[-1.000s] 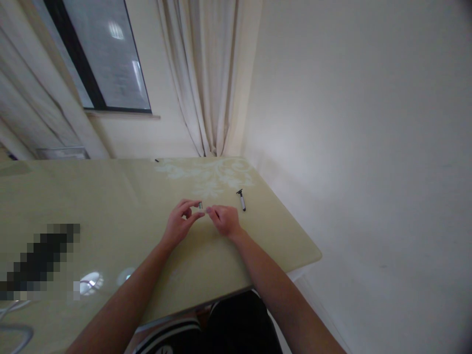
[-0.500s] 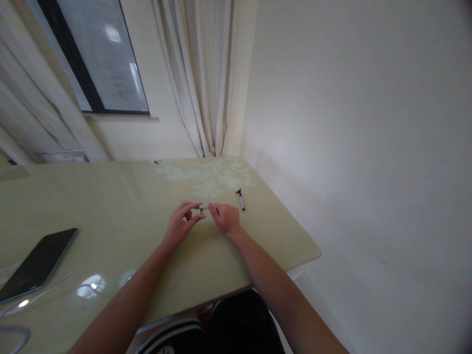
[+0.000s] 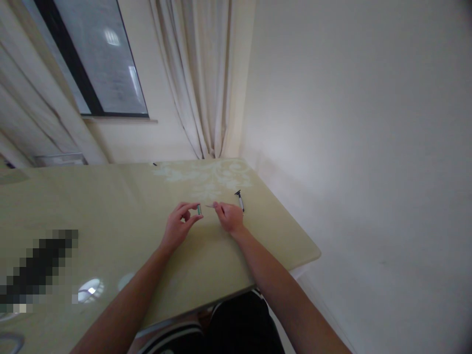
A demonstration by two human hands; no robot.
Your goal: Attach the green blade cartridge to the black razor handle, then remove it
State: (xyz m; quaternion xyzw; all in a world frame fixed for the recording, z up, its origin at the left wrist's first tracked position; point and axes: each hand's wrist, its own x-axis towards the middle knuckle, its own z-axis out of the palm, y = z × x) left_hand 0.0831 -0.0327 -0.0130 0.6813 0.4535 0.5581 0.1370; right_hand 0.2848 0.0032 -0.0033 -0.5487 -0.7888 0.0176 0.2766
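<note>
My left hand (image 3: 180, 223) is closed in a pinch, thumb below and fingertips above. Between them stands a small, narrow green-and-grey piece (image 3: 199, 210), too small to name for certain. Closed to its right, my right hand (image 3: 229, 216) grips a thin, pale pointed stick (image 3: 210, 206), whose tip points left at the piece with a gap between them. Its other end is hidden in my fist. Just behind my right hand a razor (image 3: 240, 200) with a dark head and a grey-and-black handle lies on the table.
Both forearms reach over a glossy pale yellow-green table (image 3: 280, 236). A blurred dark flat object (image 3: 40, 268) lies at the left, and a small dark thing (image 3: 155, 164) near the far edge. A wall (image 3: 350, 147) runs along the table's right side; curtains (image 3: 199, 73) hang behind.
My right hand has drawn slightly to the right, and the stick's tip has come away from the piece. The piece in my left hand now shows its green side.
</note>
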